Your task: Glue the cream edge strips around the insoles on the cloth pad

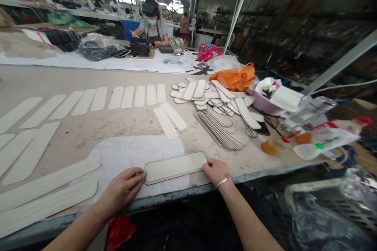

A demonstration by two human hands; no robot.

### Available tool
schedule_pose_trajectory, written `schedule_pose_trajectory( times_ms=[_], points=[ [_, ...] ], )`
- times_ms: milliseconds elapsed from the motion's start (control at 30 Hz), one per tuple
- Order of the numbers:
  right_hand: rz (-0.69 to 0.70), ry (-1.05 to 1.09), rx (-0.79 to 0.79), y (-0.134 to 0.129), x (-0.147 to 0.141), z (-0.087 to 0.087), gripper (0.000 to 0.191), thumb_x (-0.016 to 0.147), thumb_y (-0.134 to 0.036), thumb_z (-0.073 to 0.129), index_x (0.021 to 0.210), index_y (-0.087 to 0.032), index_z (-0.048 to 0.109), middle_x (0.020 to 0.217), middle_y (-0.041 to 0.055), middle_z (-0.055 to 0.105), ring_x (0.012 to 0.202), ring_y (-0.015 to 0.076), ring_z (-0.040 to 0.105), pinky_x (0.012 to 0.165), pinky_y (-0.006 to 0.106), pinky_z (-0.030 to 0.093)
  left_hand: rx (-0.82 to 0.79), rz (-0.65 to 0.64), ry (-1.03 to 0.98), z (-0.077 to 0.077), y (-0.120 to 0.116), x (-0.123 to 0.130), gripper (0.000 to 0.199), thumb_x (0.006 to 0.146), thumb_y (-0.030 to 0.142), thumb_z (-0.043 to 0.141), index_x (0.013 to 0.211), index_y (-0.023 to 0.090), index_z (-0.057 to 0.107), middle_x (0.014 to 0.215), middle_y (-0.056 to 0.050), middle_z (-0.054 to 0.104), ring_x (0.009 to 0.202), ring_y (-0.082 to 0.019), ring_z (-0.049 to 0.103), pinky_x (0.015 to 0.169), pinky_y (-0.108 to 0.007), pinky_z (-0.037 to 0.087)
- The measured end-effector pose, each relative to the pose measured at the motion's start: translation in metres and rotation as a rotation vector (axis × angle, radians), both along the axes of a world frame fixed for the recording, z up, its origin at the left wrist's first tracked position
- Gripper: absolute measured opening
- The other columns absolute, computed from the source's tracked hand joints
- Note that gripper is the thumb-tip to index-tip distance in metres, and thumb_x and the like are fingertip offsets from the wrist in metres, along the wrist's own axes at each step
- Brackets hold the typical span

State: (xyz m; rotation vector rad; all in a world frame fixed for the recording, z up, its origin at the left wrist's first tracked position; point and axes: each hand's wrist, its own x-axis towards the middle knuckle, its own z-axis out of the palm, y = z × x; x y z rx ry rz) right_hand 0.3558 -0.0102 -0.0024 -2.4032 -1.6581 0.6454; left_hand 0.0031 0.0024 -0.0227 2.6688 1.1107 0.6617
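A long pale panel with rounded corners and a dark edge [175, 168] lies over a white sheet [138, 147] near the table's front edge. My left hand [125, 188] pinches its left end, fingers pressed together. At the right end, my right hand [216, 170], with a bracelet at the wrist, grips the corner between thumb and fingers. Beyond the panel are two pale strips [165, 122], partly overlapping. A fanned stack of dark-edged panels [220, 131] lies to the right, with a heap of loose pale pieces [203, 94] behind it.
Rows of pale strips [84, 102] cover the table's left. An orange bag [234, 78], a purple basin [262, 104] and bottles [271, 147] stand right. A grey crate [318, 186] is below the table edge. A masked person [153, 31] works across the table.
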Motion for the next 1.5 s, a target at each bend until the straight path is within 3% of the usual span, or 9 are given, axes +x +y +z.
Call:
schedule_pose_trajectory(
  times_ms=[567,633,700,800,900,1000,1100,1367,1500],
  points=[
    [0.065,-0.101,-0.059,-0.003,0.016,0.011,0.027,0.076,-0.034,0.043,0.058,-0.021,0.059,0.058,0.0017,0.058,0.057,0.0155,0.050,0.054,0.026,0.032,-0.007,-0.047,0.055,0.012,-0.003,0.007,0.022,0.082,0.015,0.045,0.096,0.019,0.062,0.107,-0.008,0.063,0.089,-0.016,0.059,0.081,-0.033,0.048],
    [0.004,-0.134,0.041,-0.007,0.021,0.018,0.026,0.079,-0.033,0.042,0.068,-0.021,0.062,0.063,0.0027,0.060,0.059,0.0163,0.053,0.055,0.027,0.036,-0.018,-0.043,0.061,0.012,-0.003,0.007,0.022,0.082,0.014,0.045,0.095,0.019,0.063,0.106,-0.007,0.063,0.089,-0.016,0.059,0.082,-0.033,0.048],
    [0.019,-0.113,0.276,-0.011,0.014,0.024,0.028,0.082,-0.034,0.039,0.088,-0.018,0.063,0.077,0.0057,0.064,0.069,0.0176,0.057,0.061,0.028,0.042,-0.019,-0.040,0.057,0.012,-0.004,0.007,0.023,0.081,0.014,0.045,0.095,0.019,0.063,0.106,-0.007,0.064,0.090,-0.016,0.059,0.083,-0.033,0.048],
    [0.418,0.015,0.537,-0.021,-0.023,0.029,0.043,0.086,-0.035,0.038,0.120,-0.012,0.049,0.113,0.0131,0.058,0.104,0.0203,0.052,0.087,0.033,0.043,-0.020,-0.035,0.042,0.012,-0.005,0.008,0.023,0.081,0.015,0.045,0.094,0.020,0.063,0.106,-0.006,0.063,0.091,-0.016,0.059,0.083,-0.031,0.048],
    [0.891,0.080,0.439,-0.027,-0.076,0.028,0.064,0.083,-0.045,0.043,0.137,-0.013,0.027,0.141,0.0113,0.031,0.129,0.0232,0.025,0.105,0.041,0.024,-0.017,-0.021,0.041,0.011,-0.004,0.009,0.023,0.081,0.017,0.046,0.098,0.021,0.062,0.106,-0.006,0.063,0.089,-0.016,0.059,0.082,-0.029,0.049],
    [1.039,0.118,0.344,-0.026,-0.109,0.023,0.072,0.083,-0.053,0.040,0.139,-0.015,0.018,0.146,0.0078,0.018,0.133,0.0227,0.012,0.109,0.044,0.013,0.000,-0.018,0.046,0.009,-0.003,0.009,0.024,0.081,0.021,0.047,0.100,0.021,0.061,0.106,-0.005,0.063,0.089,-0.015,0.059,0.080,-0.027,0.050],
    [1.010,0.108,0.281,-0.022,-0.108,0.017,0.068,0.085,-0.053,0.036,0.139,-0.016,0.019,0.146,0.0063,0.018,0.134,0.0206,0.011,0.109,0.042,0.008,0.007,-0.017,0.058,0.008,-0.002,0.010,0.023,0.081,0.022,0.048,0.100,0.021,0.061,0.106,-0.005,0.063,0.090,-0.016,0.059,0.081,-0.026,0.049],
    [0.625,-0.133,0.103,-0.008,-0.020,-0.004,0.069,0.086,-0.055,0.025,0.140,-0.013,0.014,0.147,0.0058,0.009,0.134,0.0206,0.005,0.108,0.043,0.009,-0.066,0.009,0.073,0.012,-0.004,0.011,0.021,0.082,0.022,0.046,0.096,0.020,0.061,0.109,-0.006,0.061,0.095,-0.016,0.058,0.084,-0.028,0.049],
    [0.542,-0.202,0.084,-0.009,-0.008,-0.013,0.069,0.086,-0.055,0.023,0.140,-0.013,0.012,0.147,0.0049,0.006,0.134,0.0221,0.003,0.108,0.046,0.008,-0.156,0.052,-0.004,0.017,-0.006,0.014,0.021,0.081,0.021,0.046,0.095,0.020,0.062,0.107,-0.006,0.063,0.097,-0.016,0.058,0.086,-0.030,0.048]
  ],
)
